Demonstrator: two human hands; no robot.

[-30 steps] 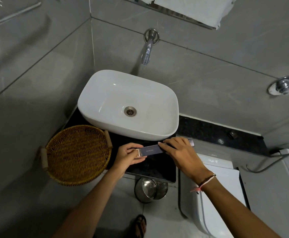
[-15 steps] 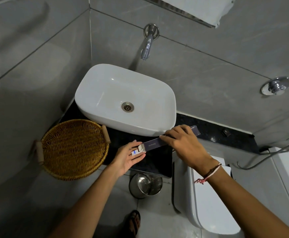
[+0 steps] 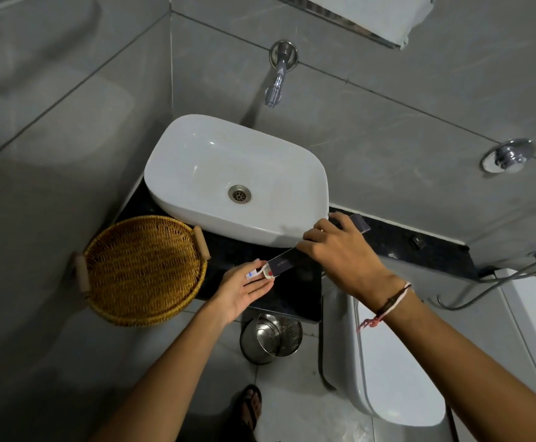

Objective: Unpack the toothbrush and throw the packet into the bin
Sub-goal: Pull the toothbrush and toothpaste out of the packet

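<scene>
A long dark packet (image 3: 281, 264) is held tilted over the black counter, its upper end (image 3: 359, 223) showing past my right hand (image 3: 340, 252), which grips its middle. From its lower open end a white toothbrush head (image 3: 261, 272) and a small tube slide out. My left hand (image 3: 244, 290) lies palm up under that end, fingers apart, touching the items. A steel bin (image 3: 271, 338) stands on the floor below the counter edge.
A white basin (image 3: 196, 186) sits on the black counter (image 3: 295, 301) with a wall tap (image 3: 277, 81) above. A wicker basket (image 3: 142, 269) rests at the left. A white toilet (image 3: 394, 378) stands at the right. My sandalled foot (image 3: 252, 406) is near the bin.
My right hand has raised and tilted the packet's far end. The toothbrush and tube have slid further out of the lower end into my opened left palm.
</scene>
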